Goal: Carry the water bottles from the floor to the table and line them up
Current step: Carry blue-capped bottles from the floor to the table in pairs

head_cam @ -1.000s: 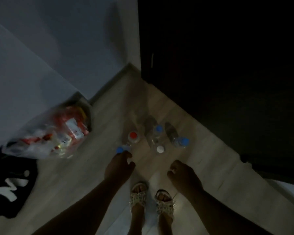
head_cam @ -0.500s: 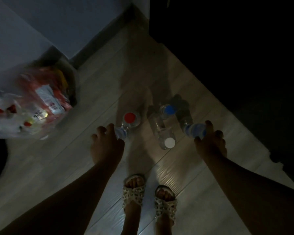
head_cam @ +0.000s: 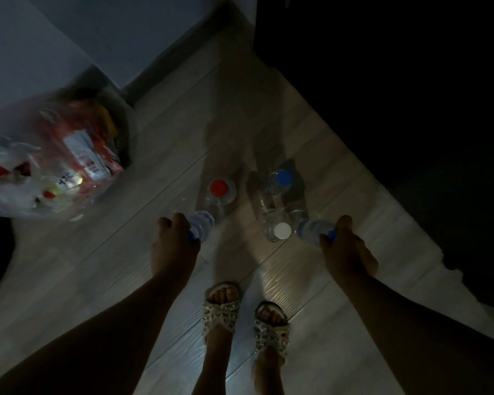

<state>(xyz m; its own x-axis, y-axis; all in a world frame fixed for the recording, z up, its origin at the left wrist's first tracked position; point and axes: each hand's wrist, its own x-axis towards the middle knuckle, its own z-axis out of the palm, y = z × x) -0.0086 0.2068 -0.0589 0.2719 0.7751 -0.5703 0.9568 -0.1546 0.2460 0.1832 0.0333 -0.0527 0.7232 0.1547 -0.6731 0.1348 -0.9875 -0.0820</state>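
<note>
We are looking down at a dim wooden floor (head_cam: 166, 155), with our two arms reaching out over it. Our left hand (head_cam: 174, 246) is closing its fingers around the cap end of a clear blue-capped bottle (head_cam: 201, 225), whose body is pointing toward one o'clock. Our right hand (head_cam: 347, 249) is wrapping around the cap end of a second blue-capped bottle (head_cam: 314, 230), whose body is pointing toward ten o'clock. We cannot tell whether either bottle is touching the floor.

Three more bottles are standing between our hands. A red-capped bottle (head_cam: 219, 189) is standing just beyond the left-hand bottle, toward twelve o'clock. A white-capped bottle (head_cam: 281, 230) is standing just beside the right-hand bottle, at its nine o'clock. A bottle with a blue cap (head_cam: 283, 178) is standing behind the white-capped one, at its twelve o'clock.

At ten o'clock a blurred clear plastic bag (head_cam: 54, 161) with red and white packaging inside is lying by the grey wall (head_cam: 69, 32). From twelve to three o'clock dark furniture (head_cam: 397, 95) is filling the view. At six o'clock our feet in studded sandals (head_cam: 221, 312) are standing on the floor
</note>
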